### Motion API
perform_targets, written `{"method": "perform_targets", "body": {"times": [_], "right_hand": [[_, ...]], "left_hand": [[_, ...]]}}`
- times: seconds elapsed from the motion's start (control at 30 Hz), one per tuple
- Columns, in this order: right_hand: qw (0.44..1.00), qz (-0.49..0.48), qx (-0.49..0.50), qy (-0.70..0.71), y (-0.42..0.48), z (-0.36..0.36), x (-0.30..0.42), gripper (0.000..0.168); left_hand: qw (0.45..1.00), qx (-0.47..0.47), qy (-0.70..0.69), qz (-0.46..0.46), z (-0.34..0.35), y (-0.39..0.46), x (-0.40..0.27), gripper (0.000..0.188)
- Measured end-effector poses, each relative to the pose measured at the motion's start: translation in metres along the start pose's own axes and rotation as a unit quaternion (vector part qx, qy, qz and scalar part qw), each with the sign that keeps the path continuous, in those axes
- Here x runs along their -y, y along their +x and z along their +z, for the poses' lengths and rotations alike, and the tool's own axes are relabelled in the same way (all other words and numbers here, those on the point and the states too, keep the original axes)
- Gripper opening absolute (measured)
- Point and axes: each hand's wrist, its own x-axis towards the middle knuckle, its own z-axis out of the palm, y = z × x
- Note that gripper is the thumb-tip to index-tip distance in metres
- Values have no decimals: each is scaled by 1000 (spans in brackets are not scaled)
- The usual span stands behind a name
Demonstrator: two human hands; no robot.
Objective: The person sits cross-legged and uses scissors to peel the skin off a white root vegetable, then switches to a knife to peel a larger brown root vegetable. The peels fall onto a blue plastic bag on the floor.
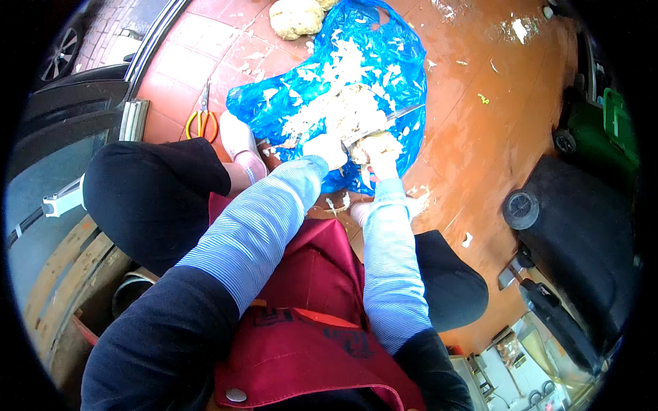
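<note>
My left hand (327,151) grips a knife at its handle end, with the handle itself hidden in the fist. The knife's steel blade (403,112) slants up to the right across a pale, knobbly lump (378,146), apparently a root vegetable. That lump is in my right hand (384,165), held from its lower right side. Both hands are over a spread blue plastic bag (408,51). Whitish shavings (345,61) are strewn across the bag and heaped beyond the blade.
Two pale lumps, one whole in view (296,19), lie past the bag. Orange-handled scissors (202,123) rest on the tiled floor (473,133) left of my shoe (236,132). Black (576,231) and green (591,138) wheeled bins are at right; a wooden pallet (67,267) is at left.
</note>
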Motion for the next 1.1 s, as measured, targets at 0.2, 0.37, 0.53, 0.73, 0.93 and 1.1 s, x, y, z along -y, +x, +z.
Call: {"method": "perform_targets", "body": {"times": [0.2, 0.37, 0.53, 0.73, 0.93, 1.1], "right_hand": [[999, -18, 27, 7, 2, -5, -17, 50], [997, 79, 10, -6, 48, -22, -69, 59], [998, 62, 21, 5, 46, -22, -67, 66], [997, 78, 20, 5, 34, -21, -51, 69], [993, 0, -81, 83, 20, 0, -47, 55], [997, 63, -6, 43, 36, -16, -54, 58]], "left_hand": [[999, 54, 1, -5, -18, -11, 3, 36], [999, 32, -4, 16, -20, -5, 5, 34], [994, -25, -23, 100, -14, -29, 22, 41], [990, 31, 38, 136, -18, -34, 34, 34], [992, -3, 52, 113, -7, -35, 39, 40], [992, 6, 95, 88, -6, -27, 24, 37]]}}
